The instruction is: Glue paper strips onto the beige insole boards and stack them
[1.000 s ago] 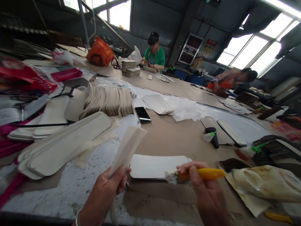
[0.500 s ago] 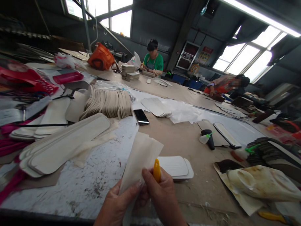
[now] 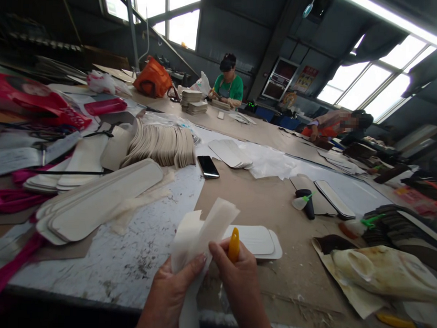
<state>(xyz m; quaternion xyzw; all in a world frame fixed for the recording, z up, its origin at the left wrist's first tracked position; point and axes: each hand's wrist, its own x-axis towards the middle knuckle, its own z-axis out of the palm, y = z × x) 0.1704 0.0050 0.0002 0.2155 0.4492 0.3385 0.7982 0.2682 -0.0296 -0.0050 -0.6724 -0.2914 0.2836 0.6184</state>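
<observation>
My left hand [image 3: 169, 294] pinches a white paper-like sheet [image 3: 198, 235] that curls and splits into two layers above my fingers. My right hand [image 3: 236, 279] grips a yellow-handled brush [image 3: 234, 245], handle end up, and its thumb also presses on the sheet. Both hands are together just above the near table edge. Right behind them lie flat white rounded pieces [image 3: 259, 242] on the brown table [image 3: 260, 203].
Long white insole-shaped pieces [image 3: 98, 203] lie at left, beside a fanned beige stack [image 3: 162, 145]. A black phone [image 3: 208, 166], a glue bottle [image 3: 299, 201] and a stained sheet [image 3: 383, 272] lie on the table. Two other people [image 3: 227, 83] [image 3: 340, 123] work at the far side.
My right hand has swung the brush from lying sideways to upright and come in against my left hand. The sheet, held up as a narrow strip before, now curls and splits apart.
</observation>
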